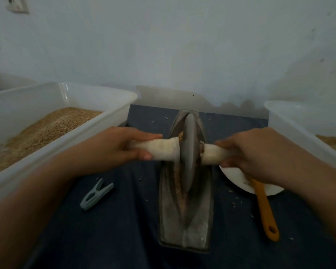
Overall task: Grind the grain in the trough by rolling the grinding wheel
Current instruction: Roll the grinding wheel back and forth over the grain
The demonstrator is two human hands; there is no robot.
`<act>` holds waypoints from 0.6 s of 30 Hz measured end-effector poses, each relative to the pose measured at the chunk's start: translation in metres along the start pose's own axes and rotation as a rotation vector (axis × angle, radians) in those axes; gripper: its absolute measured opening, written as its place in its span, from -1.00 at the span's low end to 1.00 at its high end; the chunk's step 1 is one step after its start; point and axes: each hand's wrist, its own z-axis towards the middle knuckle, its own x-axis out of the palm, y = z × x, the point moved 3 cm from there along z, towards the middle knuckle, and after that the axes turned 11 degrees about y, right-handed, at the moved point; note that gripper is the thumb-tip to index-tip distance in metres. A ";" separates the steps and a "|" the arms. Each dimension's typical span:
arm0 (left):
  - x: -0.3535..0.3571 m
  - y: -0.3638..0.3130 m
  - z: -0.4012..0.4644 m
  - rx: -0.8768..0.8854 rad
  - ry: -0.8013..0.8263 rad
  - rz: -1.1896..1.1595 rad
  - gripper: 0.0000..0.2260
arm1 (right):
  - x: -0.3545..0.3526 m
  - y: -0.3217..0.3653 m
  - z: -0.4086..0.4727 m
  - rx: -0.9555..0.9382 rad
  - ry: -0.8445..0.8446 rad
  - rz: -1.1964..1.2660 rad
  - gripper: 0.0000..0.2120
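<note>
Two hands are holding the grinding wheel (189, 152) upright in the metal trough (184, 210), which is lying lengthwise on the dark cloth (124, 220). Ground grain (179, 191) is sitting in the trough's groove, just nearer than the wheel. Left of the trough a clothes peg (96, 194) is lying; right of it, an orange spatula (264, 208) is resting on a white plate (239, 177). The left hand (113, 146) is curling its fingers around the wrapped handle (159, 149) left of the wheel; the right hand (258, 152) is gripping the handle's other end. Farther left of the trough, a clear tub (47, 136) is holding grain; another tub (299, 121) is standing farther right.
</note>
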 end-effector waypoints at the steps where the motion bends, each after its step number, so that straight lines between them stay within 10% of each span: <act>1: 0.004 0.003 0.006 -0.010 -0.075 0.071 -0.57 | 0.006 -0.002 0.008 0.047 -0.049 -0.028 -0.64; 7: 0.014 0.013 0.025 -0.047 -0.252 0.157 -0.49 | 0.027 -0.006 0.022 0.126 -0.208 -0.054 -0.57; 18: -0.005 0.001 -0.015 0.054 0.323 -0.229 -0.57 | -0.013 0.004 -0.026 -0.107 0.089 0.030 -0.69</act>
